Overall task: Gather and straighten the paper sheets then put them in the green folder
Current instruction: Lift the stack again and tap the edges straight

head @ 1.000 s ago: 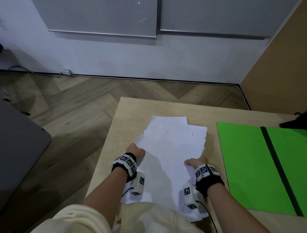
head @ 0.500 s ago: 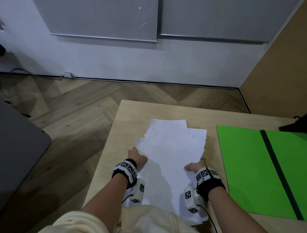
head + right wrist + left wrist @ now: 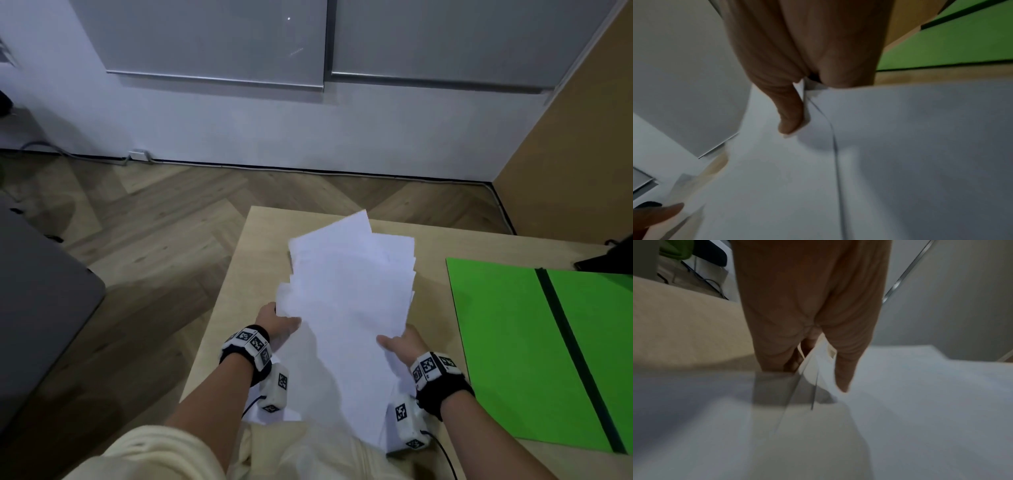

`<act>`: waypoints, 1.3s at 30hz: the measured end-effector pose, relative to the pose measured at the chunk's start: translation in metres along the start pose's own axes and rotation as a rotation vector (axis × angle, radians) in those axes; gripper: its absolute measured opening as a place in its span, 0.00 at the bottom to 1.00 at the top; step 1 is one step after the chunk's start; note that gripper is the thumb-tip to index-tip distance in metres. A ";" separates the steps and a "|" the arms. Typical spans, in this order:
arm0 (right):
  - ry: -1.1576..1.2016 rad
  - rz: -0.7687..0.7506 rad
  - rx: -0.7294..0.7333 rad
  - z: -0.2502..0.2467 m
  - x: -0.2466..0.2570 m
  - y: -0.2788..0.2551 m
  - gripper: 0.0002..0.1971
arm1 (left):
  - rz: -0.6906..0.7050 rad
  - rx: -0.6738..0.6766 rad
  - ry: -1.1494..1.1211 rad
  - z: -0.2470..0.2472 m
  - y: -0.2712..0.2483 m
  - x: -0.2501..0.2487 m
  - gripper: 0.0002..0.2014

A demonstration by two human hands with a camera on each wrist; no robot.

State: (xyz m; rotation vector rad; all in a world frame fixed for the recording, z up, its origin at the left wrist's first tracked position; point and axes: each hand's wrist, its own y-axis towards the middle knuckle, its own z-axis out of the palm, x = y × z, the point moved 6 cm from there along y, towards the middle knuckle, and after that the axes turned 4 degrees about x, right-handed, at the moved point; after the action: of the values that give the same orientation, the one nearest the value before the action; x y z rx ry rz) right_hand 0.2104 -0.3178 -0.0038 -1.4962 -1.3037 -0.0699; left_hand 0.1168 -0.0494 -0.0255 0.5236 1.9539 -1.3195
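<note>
A loose, uneven stack of white paper sheets (image 3: 346,308) is tilted up off the wooden table (image 3: 253,246), its far edge raised. My left hand (image 3: 279,323) pinches the stack's left edge, thumb on top. My right hand (image 3: 397,342) pinches the right edge the same way. In the left wrist view the thumb lies on the paper sheets (image 3: 910,394); in the right wrist view the thumb presses the paper sheets (image 3: 900,146). The green folder (image 3: 513,342) lies open and flat to the right, with a dark spine (image 3: 575,353); the green folder (image 3: 941,42) also shows beyond my right hand.
A dark object (image 3: 609,257) sits at the table's far right corner. A grey seat or surface (image 3: 37,308) stands left of the table over the wooden floor. A brown panel wall (image 3: 575,154) rises on the right.
Both hands have lifted the sheets from lying flat on the table, so the stack's far edge now tilts upward. The hands moved slightly up and forward.
</note>
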 end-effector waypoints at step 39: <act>0.421 -0.447 -0.281 -0.095 0.137 -0.071 0.20 | 0.886 0.309 0.194 -0.046 -0.124 -0.236 0.18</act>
State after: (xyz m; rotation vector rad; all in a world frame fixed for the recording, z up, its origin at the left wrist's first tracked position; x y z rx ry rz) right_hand 0.2666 -0.3096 0.1682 -1.2958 -1.2872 -0.8425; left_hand 0.1758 -0.0430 0.2384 1.5025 1.3508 -0.9852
